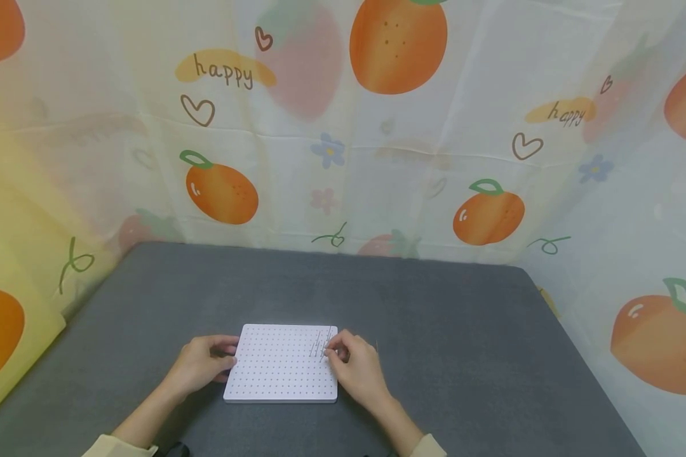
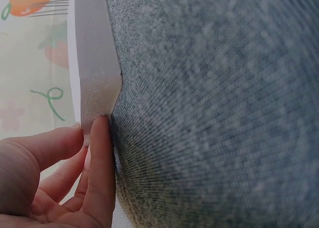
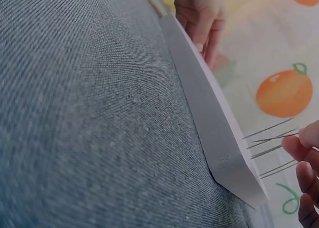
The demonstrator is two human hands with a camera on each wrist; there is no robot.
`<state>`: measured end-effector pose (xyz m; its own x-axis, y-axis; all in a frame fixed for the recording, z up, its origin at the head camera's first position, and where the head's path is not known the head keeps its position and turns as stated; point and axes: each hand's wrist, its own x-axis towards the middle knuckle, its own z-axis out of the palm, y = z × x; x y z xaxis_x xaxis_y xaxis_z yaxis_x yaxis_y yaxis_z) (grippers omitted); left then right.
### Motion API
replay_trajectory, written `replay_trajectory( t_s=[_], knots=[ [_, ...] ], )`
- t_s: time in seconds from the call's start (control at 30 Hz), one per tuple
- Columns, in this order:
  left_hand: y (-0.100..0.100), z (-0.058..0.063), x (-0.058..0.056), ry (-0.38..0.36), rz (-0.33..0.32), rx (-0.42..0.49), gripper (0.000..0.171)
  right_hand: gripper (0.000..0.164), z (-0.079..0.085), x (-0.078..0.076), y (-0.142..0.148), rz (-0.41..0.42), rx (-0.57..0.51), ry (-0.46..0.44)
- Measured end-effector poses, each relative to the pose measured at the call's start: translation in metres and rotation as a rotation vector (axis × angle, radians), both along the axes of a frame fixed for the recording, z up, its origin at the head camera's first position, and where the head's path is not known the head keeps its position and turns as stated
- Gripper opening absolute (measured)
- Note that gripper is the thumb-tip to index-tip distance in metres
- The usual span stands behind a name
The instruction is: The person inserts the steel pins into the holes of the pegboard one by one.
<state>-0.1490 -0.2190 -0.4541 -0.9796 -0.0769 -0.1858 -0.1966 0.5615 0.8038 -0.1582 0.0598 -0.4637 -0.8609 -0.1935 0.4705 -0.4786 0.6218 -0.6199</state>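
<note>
While a dark gray table stretches beneath, a white perforated board lying flat on it, left hand gripping the board's left edge, right hand over the right side pinching one thin pin, other pins upright near the far right corner.

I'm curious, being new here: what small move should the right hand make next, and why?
Probably lower the pinched pin toward the white board: the right hand holds it near standing pins, while the left hand grips the board's edge.
</note>
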Motion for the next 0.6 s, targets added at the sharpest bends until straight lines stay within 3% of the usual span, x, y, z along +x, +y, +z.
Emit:
replay_trajectory(
  t_s=[0.6],
  knots=[
    [0.0005,0.0018,0.001,-0.014,-0.003,0.001,0.04,0.009,-0.0026,0.0023,-0.0076,0.02,0.107,-0.027]
  ],
)
